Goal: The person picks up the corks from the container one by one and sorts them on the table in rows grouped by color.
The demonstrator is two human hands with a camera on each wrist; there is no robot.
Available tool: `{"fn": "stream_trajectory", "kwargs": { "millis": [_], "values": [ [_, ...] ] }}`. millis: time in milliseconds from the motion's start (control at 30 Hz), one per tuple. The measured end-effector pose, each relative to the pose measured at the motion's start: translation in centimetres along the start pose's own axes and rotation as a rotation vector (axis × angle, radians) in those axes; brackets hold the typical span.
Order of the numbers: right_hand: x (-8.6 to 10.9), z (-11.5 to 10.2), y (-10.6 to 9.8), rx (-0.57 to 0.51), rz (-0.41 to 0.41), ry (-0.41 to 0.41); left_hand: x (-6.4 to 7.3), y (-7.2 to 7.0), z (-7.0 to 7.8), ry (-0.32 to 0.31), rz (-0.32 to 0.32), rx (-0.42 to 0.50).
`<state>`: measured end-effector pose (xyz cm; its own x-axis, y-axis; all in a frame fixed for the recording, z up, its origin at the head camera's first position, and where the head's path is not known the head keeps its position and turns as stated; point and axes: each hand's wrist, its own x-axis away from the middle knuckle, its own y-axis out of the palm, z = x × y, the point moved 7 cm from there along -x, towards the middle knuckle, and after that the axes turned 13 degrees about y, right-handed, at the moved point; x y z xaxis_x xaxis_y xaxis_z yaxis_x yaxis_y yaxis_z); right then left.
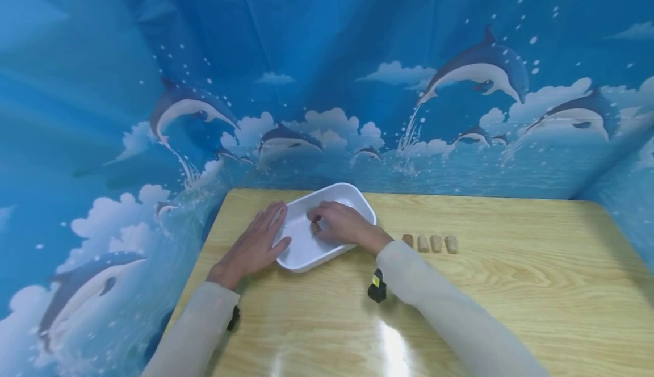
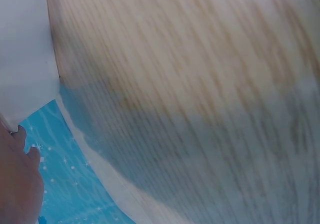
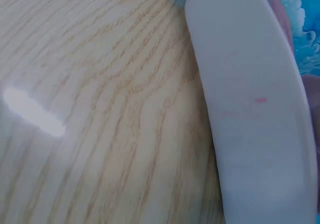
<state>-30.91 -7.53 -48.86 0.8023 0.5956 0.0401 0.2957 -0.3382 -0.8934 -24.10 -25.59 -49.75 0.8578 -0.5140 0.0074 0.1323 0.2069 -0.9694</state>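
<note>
A white rectangular tray [image 1: 296, 266] stands at an angle near the back of the wooden table. Inside it, my right hand [image 1: 341, 223] pinches a small brown cork [image 1: 314, 227] between thumb and fingers, low over the tray floor. My left hand [image 1: 255, 244] rests at the tray's left edge with its fingers extended. Only part of the left hand [image 2: 19, 184] shows in the left wrist view, beside the tray wall [image 2: 25, 44]. In the right wrist view the tray's outer wall [image 3: 250, 114] hides most of the right hand.
Several tapered corks [image 1: 436, 244] stand in a row on the table to the right of the tray, the leftmost partly behind the right forearm. A blue curtain [image 1: 327, 161] printed with dolphins hangs behind the wooden table [image 1: 531, 286] and along its left side.
</note>
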Motion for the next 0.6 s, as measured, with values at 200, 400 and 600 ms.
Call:
{"fn": "stream_trajectory", "kwargs": {
  "millis": [200,400,600],
  "values": [
    [1.4,1.6,-1.3,-0.082,0.002,0.032,0.0,0.1,-0.1,-0.019,-0.013,-0.002],
    [3.1,2.8,-2.9,-0.143,0.035,0.035,0.1,0.2,-0.1,0.011,0.013,-0.007],
    [5.4,4.0,-4.5,-0.156,0.054,0.078,0.0,0.4,-0.2,0.01,0.01,-0.002]
  ]
}}
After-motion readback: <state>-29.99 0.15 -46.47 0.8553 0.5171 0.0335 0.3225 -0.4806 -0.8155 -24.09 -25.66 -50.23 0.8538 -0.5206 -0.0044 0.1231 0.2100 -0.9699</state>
